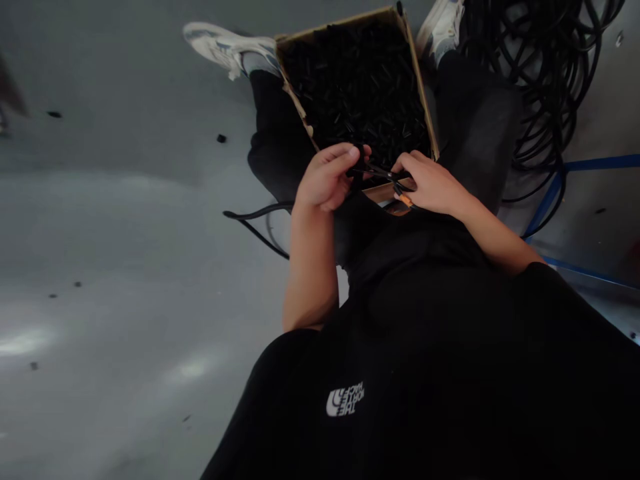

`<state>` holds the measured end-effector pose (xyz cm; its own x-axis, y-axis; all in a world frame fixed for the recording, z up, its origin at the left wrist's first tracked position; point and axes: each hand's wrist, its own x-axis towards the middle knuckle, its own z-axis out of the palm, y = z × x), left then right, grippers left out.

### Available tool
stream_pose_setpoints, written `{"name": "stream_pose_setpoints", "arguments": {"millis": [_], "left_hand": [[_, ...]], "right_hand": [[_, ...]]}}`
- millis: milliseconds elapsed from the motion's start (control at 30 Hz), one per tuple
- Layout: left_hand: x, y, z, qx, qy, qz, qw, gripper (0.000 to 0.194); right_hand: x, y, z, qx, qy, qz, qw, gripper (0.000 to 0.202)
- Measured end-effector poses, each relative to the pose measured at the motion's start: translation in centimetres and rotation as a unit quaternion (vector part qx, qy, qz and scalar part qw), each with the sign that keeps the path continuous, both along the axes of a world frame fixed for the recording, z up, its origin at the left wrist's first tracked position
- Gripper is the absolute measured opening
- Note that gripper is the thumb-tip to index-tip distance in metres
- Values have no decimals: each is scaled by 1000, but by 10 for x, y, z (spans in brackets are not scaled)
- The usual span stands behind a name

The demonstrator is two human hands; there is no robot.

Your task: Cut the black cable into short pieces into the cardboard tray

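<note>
My left hand (327,177) is closed, thumb and fingers pinching a piece of black tubing (359,160), mostly hidden by the fingers. In my right hand (433,183) is a pair of scissors (384,173) with dark handles and an orange part; the blades point left and reach the black tubing. I cannot tell whether the blades touch it. Just beyond both hands, a cardboard box (424,93) stands between my feet, filled with many short black tube pieces (357,87).
A large tangle of black tubing (540,87) lies on the floor at the right. A loop of black tubing (257,213) sticks out left of my left forearm. Blue tape (600,162) marks the floor at the right. Small black bits (221,139) are scattered on the grey floor (125,233).
</note>
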<state>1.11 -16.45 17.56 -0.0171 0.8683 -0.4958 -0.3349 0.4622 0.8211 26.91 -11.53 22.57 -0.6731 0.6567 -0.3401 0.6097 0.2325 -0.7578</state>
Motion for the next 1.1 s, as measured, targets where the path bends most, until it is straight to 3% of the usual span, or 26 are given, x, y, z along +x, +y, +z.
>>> {"name": "stream_pose_setpoints", "arguments": {"millis": [133, 267, 500, 667, 900, 1100], "left_hand": [[7, 0, -6, -1, 50, -3, 999, 34], [4, -1, -11, 24, 167, -34, 985, 39], [1, -10, -24, 55, 303, -94, 947, 51], [23, -14, -39, 48, 390, -71, 917, 39], [53, -16, -47, 33, 407, -43, 912, 27], [55, -3, -53, 31, 371, -46, 927, 29]], "right_hand": [[-5, 2, -1, 7, -7, -4, 1000, 37], [-5, 4, -11, -17, 10, -35, 999, 32], [0, 2, -46, -150, 58, -136, 978, 39], [-1, -11, -63, -253, 80, -187, 946, 58], [-5, -14, -74, -284, 75, -226, 929, 65], [-21, 5, -84, -274, 68, -240, 929, 64]]}}
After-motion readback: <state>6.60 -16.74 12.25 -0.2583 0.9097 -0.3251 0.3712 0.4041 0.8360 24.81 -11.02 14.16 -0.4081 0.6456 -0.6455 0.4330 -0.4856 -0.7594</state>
